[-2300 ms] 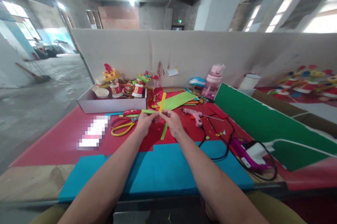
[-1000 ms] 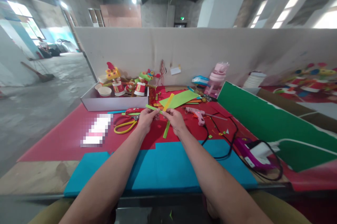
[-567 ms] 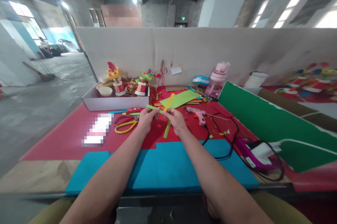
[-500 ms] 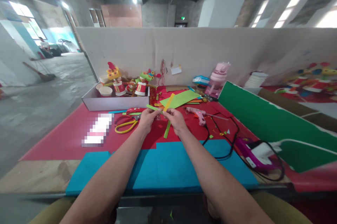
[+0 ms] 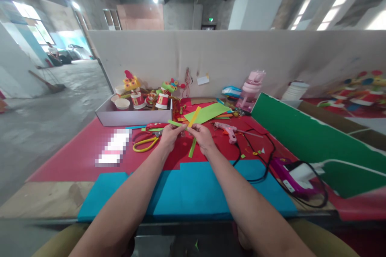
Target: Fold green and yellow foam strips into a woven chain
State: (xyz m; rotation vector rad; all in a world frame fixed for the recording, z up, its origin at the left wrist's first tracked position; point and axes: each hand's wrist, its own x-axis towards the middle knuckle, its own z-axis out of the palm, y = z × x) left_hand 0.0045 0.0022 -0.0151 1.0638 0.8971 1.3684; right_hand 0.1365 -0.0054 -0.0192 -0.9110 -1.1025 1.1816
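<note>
My left hand (image 5: 169, 136) pinches a green paper strip (image 5: 173, 122), whose end sticks out above the fingers. Close beside it, my right hand (image 5: 202, 136) is closed on a yellow paper strip (image 5: 195, 115) that points up and away. The fingertips of both hands nearly meet, and whether the two strips join there is hidden. Below the right hand a green strip end (image 5: 192, 148) shows over the red table covering. Yellow-handled scissors (image 5: 145, 142) lie left of my left hand. To the right of my right hand rests a pink glue gun (image 5: 229, 131).
A white box (image 5: 132, 118) with paper cups and cup figures stands back left. Green paper sheets (image 5: 208, 112) lie behind my hands. A green board (image 5: 301, 144) and a purple power strip (image 5: 297, 180) with cables bound the right side. Blue sheets (image 5: 193, 192) cover the front edge.
Both hands hold nearly the same pose, with the strips between the fingers. The whole view has shifted slightly; little else differs.
</note>
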